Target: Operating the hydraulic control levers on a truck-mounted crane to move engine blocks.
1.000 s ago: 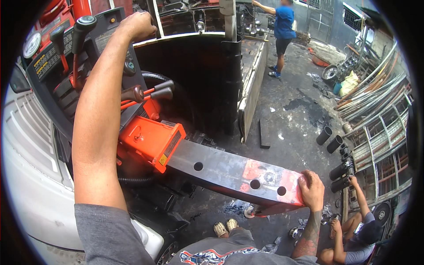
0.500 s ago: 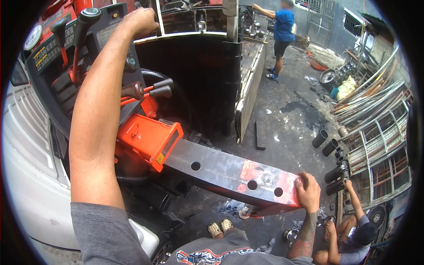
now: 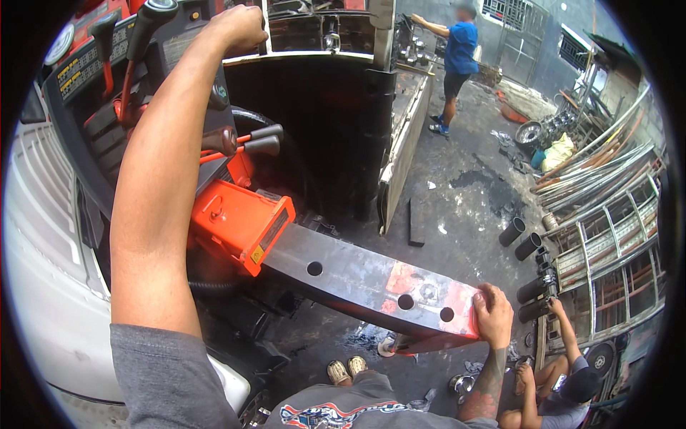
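Note:
My left arm reaches up over a dark control console (image 3: 75, 136), and my left hand (image 3: 241, 30) is closed at its far end. What those fingers hold is hidden. Beneath that forearm stick out several levers with black knobs (image 3: 263, 145). My right hand (image 3: 493, 316) grips the outer end of a flat steel beam (image 3: 350, 270), thumb on top. Round holes and reddish paint patches mark the beam's upper face. Its inner end sits in an orange housing (image 3: 236, 218) bolted beside the console.
A white vehicle body (image 3: 53, 279) borders the left. At back right a person in blue (image 3: 457, 53) stands by a low panel (image 3: 404, 157). A crouching person (image 3: 564, 400) handles black cylinders (image 3: 532, 289) at lower right, near ladders (image 3: 614, 250) and pipes (image 3: 593, 179).
The view has shifted slightly. Both hands keep their places, the left at the console's far end and the right on the beam's end.

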A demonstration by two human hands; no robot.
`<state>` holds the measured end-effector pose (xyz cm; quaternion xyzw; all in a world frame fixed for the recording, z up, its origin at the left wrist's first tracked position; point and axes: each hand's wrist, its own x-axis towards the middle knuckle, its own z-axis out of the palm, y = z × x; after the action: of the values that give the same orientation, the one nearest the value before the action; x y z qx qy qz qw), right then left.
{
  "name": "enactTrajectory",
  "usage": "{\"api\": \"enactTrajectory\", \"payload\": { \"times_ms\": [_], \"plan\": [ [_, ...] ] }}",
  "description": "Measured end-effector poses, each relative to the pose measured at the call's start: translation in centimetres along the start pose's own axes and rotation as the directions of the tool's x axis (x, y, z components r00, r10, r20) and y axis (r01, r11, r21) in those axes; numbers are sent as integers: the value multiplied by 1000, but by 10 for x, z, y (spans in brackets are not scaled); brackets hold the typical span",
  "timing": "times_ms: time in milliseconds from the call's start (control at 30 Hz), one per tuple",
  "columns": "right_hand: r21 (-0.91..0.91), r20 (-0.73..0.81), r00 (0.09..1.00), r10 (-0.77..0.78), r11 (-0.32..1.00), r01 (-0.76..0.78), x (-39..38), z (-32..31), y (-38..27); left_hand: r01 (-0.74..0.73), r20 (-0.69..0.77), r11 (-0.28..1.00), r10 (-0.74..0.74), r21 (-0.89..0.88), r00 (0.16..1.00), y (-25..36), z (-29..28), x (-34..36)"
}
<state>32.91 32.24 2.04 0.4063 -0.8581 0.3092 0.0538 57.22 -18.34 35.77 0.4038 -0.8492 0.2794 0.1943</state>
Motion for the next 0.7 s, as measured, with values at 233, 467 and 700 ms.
{"api": "enactTrajectory", "payload": {
  "times_ms": [233, 467, 700],
  "plan": [
    [-12, 26, 1000, 12, 1000, -11, -1, 1, 1, 45, 154, 996, -55, 71, 987, -3, -1, 6],
    [-22, 36, 999, 14, 1000, -13, 0, 1, 0, 44, 131, 997, -53, 69, 990, -2, -3, 6],
    [-12, 19, 1000, 1, 1000, 0, -1, -1, -1, 86, 148, 996, -89, 25, 985, -1, -6, 5]
  ]
}}
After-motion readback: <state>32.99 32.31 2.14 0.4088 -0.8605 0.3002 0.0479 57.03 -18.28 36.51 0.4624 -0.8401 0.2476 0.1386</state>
